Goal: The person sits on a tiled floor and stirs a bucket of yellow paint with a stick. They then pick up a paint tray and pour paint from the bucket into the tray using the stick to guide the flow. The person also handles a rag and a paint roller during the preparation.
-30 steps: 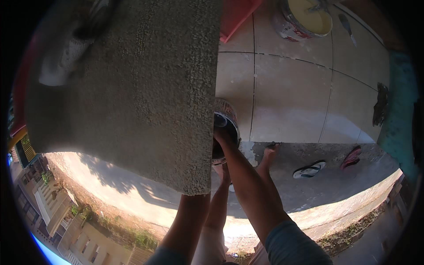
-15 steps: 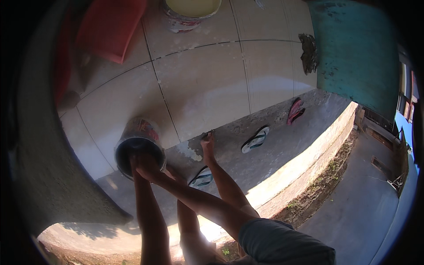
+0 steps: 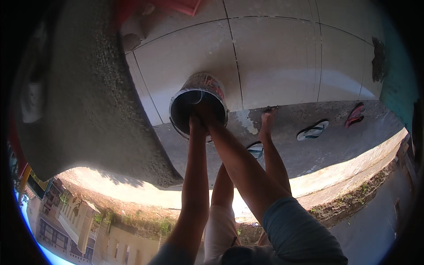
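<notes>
A paint-spattered bucket stands where the pale tiles meet the grey concrete, its mouth tipped into sight. Both my forearms reach into it. My left hand is at the near side of the mouth, its fingers lost in the dark inside. Deeper in, my right hand sits beside and beyond the left, its fingers hidden too. A pale curved edge shows inside near the right hand; what it belongs to cannot be made out.
My bare foot rests on the concrete right of the bucket. White flip-flops with green straps and a pink one lie farther right. A rough grey wall edge stands close on the left. A red object is at the top.
The view has swung left, so the bucket appears farther right and the other bucket of pale liquid is out of sight. My right hand has gone deeper; both arms remain in the bucket.
</notes>
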A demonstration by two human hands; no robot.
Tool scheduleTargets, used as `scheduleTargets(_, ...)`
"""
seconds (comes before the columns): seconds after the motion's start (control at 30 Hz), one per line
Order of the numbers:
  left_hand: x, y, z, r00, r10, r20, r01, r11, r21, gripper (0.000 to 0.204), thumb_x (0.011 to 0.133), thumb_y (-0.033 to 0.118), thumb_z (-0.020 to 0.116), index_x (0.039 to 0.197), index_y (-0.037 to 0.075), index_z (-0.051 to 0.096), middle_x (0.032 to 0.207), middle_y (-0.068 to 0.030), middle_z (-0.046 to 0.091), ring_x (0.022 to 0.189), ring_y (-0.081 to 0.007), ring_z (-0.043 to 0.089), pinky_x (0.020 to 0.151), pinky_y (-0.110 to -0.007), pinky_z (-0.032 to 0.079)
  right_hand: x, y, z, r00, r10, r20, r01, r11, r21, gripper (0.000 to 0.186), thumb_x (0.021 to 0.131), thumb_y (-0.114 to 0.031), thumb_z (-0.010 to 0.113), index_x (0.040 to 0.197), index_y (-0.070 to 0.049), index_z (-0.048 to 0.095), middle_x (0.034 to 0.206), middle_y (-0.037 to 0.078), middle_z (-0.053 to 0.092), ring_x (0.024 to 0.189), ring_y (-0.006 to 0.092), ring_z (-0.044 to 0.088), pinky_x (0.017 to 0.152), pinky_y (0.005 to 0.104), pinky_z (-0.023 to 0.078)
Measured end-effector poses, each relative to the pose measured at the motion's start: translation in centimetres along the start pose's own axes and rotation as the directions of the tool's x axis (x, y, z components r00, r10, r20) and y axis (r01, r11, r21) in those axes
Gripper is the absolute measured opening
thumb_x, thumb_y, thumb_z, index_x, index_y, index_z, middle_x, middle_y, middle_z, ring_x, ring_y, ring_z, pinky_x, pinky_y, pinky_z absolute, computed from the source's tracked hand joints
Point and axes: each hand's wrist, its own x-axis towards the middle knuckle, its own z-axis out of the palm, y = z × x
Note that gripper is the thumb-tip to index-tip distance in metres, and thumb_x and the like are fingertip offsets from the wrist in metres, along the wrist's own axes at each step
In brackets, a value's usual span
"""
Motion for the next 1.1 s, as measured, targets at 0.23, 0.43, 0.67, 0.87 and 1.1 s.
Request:
scheduleTargets(0.23, 1.5, 1.0, -1.6, 0.985, 0.12, 0.128, -0.119, 0.993, -0.016, 0.056, 0.104, 0.043, 0.04, 0.146, 0.005, 0.045, 0.141, -0.0174, 0.054, 0.129, -0.0348, 0.052, 0.112, -0.049, 0.041, 0.1, 2.0, 0.5, 0.98, -0.142, -0.138, 0.113, 0.973, -0.202, 0.032, 0.094, -0.004, 0.053, 0.123, 0.012, 0.052, 0.116, 0.026, 0.056, 0.107, 0.0379, 0.056, 0.097, 0.0425, 0.046)
scheduleTargets(0.43, -0.1, -0.1, -3.1, 0.95, 0.166, 0.264, -0.143, 0.984, -0.104, 0.058, 0.103, 0.044, 0.039, 0.146, 0.005, 0.043, 0.143, -0.0176, 0.052, 0.131, -0.0344, 0.049, 0.113, -0.049, 0.038, 0.8, 3.4, 1.0, 0.975, -0.162, -0.154, 0.08, 0.896, -0.438, 0.04, 0.096, -0.009, 0.055, 0.132, 0.009, 0.051, 0.126, 0.026, 0.057, 0.117, 0.0366, 0.057, 0.1, 0.0416, 0.046)
scheduleTargets(0.67, 0.0, -0.5, -4.0, 0.761, 0.293, 0.579, -0.138, 0.945, -0.298, 0.061, 0.101, 0.046, 0.038, 0.147, 0.006, 0.041, 0.145, -0.0178, 0.049, 0.133, -0.0339, 0.046, 0.114, -0.048, 0.035, 0.2, -0.5, -1.5, 0.939, 0.339, -0.056, -0.31, 0.906, 0.289, 0.043, 0.097, -0.013, 0.058, 0.136, 0.005, 0.051, 0.134, 0.024, 0.056, 0.124, 0.0335, 0.057, 0.103, 0.0398, 0.046)
scheduleTargets(0.87, -2.3, 2.6, -3.4, 0.84, 0.107, 0.532, -0.077, 0.994, -0.078, 0.047, 0.108, 0.015, 0.036, 0.151, -0.002, 0.038, 0.151, -0.0163, 0.048, 0.136, -0.0296, 0.049, 0.116, -0.043, 0.039, -2.1, -11.5, 2.4, 0.971, 0.236, 0.044, -0.239, 0.925, 0.296, 0.046, 0.099, -0.016, 0.059, 0.14, 0.002, 0.048, 0.139, 0.022, 0.054, 0.128, 0.0316, 0.054, 0.106, 0.0393, 0.045)
scheduleTargets(1.1, -5.8, 5.6, -5.7, 0.816, 0.564, 0.128, -0.545, 0.676, 0.496, 0.036, 0.092, 0.031, 0.075, 0.111, 0.001, 0.075, 0.104, -0.0035, 0.073, 0.099, -0.0153, 0.065, 0.092, -0.035, 0.049, -8.7, -32.0, 4.2, 0.96, -0.107, 0.258, 0.051, 0.975, 0.214, 0.05, 0.101, -0.02, 0.059, 0.145, -0.001, 0.044, 0.143, 0.02, 0.051, 0.132, 0.0298, 0.051, 0.11, 0.0392, 0.042)
